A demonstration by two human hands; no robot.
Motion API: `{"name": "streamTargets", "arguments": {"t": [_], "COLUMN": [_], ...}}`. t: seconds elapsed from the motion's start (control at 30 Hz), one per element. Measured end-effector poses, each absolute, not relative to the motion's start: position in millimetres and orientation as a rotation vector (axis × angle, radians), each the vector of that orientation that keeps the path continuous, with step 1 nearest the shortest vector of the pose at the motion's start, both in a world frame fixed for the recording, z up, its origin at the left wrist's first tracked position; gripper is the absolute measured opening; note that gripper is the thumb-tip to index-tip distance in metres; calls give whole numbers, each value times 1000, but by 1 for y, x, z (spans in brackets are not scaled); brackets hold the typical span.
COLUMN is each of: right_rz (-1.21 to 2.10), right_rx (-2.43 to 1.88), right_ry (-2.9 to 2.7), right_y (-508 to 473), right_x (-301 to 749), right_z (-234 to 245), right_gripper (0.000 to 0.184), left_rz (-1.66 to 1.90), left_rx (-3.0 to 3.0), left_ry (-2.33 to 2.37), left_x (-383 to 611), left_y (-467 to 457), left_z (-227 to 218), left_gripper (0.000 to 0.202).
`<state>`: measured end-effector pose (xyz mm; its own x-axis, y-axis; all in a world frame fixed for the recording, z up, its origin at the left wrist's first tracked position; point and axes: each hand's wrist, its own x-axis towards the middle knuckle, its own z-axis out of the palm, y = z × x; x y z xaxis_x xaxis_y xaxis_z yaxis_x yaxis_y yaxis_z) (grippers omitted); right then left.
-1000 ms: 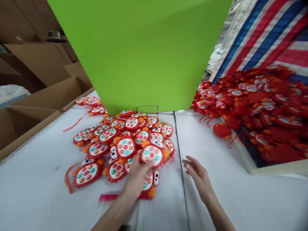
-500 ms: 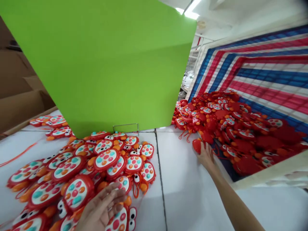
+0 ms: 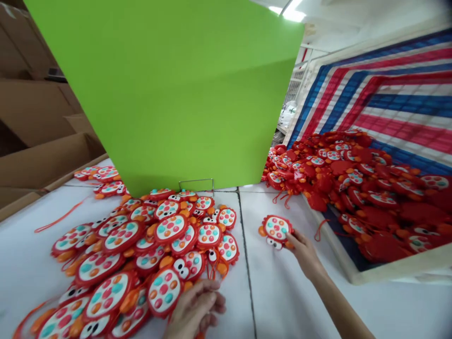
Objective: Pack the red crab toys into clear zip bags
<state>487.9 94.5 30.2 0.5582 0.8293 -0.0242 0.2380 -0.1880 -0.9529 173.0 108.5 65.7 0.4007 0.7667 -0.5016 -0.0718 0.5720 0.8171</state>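
Note:
A red crab-shaped pop-bubble toy [image 3: 277, 229], with a white face of coloured bubbles and two bulging eyes, is pinched at its edge in my right hand [image 3: 306, 255]. It faces up above the white table, between the pile and the bin. My left hand [image 3: 199, 306] is at the near right side of a pile of similar toys [image 3: 123, 235]. Its fingers are loosely curved and apart, with nothing visible in them. Another crab toy [image 3: 164, 292] lies face up just left of that hand.
A large green board [image 3: 183, 94] stands behind the pile, with a wire stand [image 3: 196, 180] at its foot. At right, a bin lined with striped cloth [image 3: 399, 101] holds many red toys [image 3: 339, 174]. Cardboard boxes [image 3: 38, 113] stand at left. An orange cord [image 3: 58, 218] lies on the table [image 3: 261, 301].
My right hand has drawn a crab toy left from the bin's edge, and its bubble face now shows. My left hand has shifted right, to the pile's edge.

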Motion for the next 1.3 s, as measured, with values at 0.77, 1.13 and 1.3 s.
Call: {"name": "streamTargets", "arguments": {"t": [0.77,1.13,1.3], "right_rz": [1261,1321,1428], "right_rx": [-1286,-1320,-1322], "right_ry": [-988,-970,-1143], "right_y": [30,18,26], "right_x": [332,323,327], "right_z": [89,88,88], "right_gripper": [33,25,25], "left_rz": [546,456,353], "left_rx": [1178,1448,1422], "left_ry": [1104,1031,937], "left_x": [166,153,148], "left_y": [83,81,80], "left_z": [83,104,94], "left_gripper": [55,36,37]}}
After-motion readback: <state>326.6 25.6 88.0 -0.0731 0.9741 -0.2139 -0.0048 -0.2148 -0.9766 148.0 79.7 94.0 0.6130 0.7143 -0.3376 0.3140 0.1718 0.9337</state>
